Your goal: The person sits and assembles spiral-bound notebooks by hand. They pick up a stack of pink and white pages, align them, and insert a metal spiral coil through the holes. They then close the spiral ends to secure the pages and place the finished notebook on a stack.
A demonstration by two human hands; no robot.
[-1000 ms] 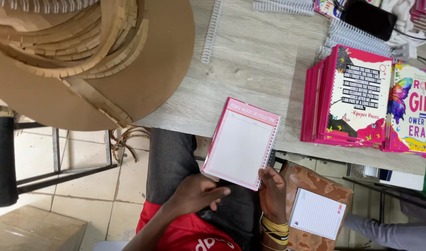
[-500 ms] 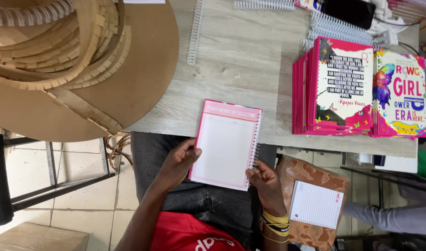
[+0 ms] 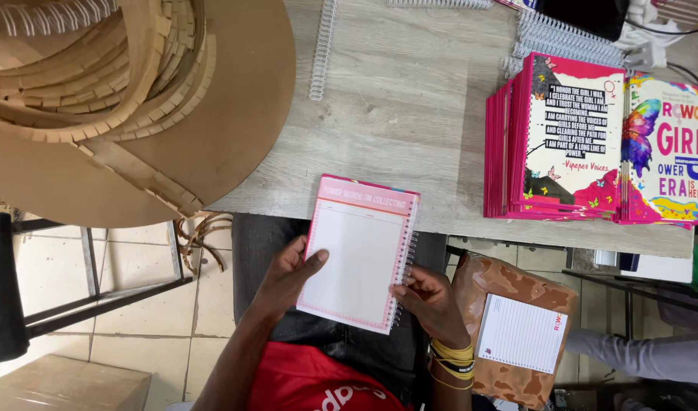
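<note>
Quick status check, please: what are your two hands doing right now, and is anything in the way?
Left hand and right hand grip pink spiral notebook by its sides, over lap. Nothing blocking it.

At the upper left of the frame, the cardboard pile (image 3: 128,99) ran off the edge. The notepad (image 3: 360,255) hid the left fingers (image 3: 292,255) beneath it. A sleeve (image 3: 638,354) at lower right was cut off.

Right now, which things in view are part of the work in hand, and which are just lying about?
In hand:
- pink-bordered notebook, held at its left edge by the left hand
- right hand, at the notebook's wire-bound edge

Lying about:
- loose wire coil on the table
- stacks of printed notebooks
- lined pad on a brown parcel
- cardboard pieces
</note>
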